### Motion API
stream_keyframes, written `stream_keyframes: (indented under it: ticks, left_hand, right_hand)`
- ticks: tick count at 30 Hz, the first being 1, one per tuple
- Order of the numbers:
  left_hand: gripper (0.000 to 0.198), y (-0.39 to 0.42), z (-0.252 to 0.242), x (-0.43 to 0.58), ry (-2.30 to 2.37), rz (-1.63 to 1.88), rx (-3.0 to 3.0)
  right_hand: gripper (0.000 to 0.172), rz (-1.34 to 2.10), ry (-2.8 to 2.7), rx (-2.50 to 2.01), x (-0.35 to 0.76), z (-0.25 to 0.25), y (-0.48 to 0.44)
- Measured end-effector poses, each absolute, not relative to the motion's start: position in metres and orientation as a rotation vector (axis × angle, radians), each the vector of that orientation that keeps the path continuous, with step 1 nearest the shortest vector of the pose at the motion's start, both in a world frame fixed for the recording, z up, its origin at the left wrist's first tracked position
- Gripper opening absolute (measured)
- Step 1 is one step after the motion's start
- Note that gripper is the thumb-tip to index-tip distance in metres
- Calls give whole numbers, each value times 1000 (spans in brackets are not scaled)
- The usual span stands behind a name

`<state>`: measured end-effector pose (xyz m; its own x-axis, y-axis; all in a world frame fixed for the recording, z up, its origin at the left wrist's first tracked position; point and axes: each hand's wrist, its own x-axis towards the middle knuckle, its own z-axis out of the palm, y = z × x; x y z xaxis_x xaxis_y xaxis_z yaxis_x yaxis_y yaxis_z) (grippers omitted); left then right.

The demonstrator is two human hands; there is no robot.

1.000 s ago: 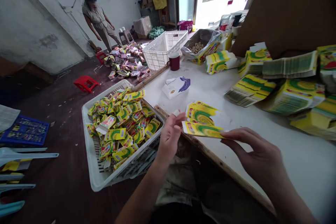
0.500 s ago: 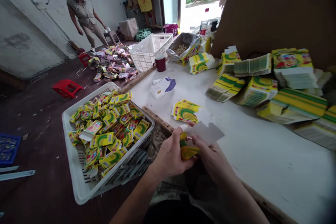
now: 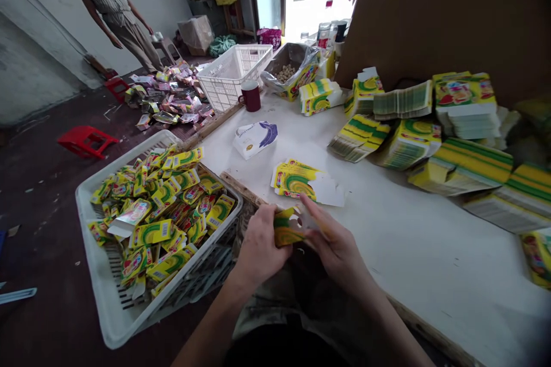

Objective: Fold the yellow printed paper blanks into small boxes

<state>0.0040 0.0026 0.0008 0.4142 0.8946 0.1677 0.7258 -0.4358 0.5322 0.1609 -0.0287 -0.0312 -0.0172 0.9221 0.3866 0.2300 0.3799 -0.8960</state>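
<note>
Between my two hands, just off the table edge, is a small yellow and green cardboard box [image 3: 287,229] with its end standing open. My left hand [image 3: 260,243] is closed round the left side of the box. My right hand [image 3: 338,241] grips the right end at its pale flap; the fingers there are partly blurred. Beyond them, a few flat yellow cartons [image 3: 295,178] lie overlapped on the white table [image 3: 387,212], white flaps to the right. To my left, a white plastic crate [image 3: 97,292] is heaped with folded yellow boxes [image 3: 166,195].
Stacks of flat cartons [image 3: 402,143] line the table's right side. A maroon mug [image 3: 250,96], a white and purple box [image 3: 256,139] and a lined carton of small round pieces [image 3: 297,66] stand farther back. A person [image 3: 116,11] stands beyond a pile of packets [image 3: 172,94]. A red stool [image 3: 88,140] is on the floor.
The view has shifted slightly, moving the scene left. My right hand has turned the pale flap, which stuck out broadly to the right, in toward the box. The left hand keeps its hold.
</note>
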Motion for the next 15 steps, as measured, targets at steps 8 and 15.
stream_keyframes:
  ticks: [8,15]
  left_hand:
    - [65,8,14,-7,1347,641,2236]
    - [76,0,18,-2,1302,484,2248]
  right_hand:
    - [44,784,-1821,-1102,165,-27,-26]
    - [21,916,-1815,-1087,182,-9,-27]
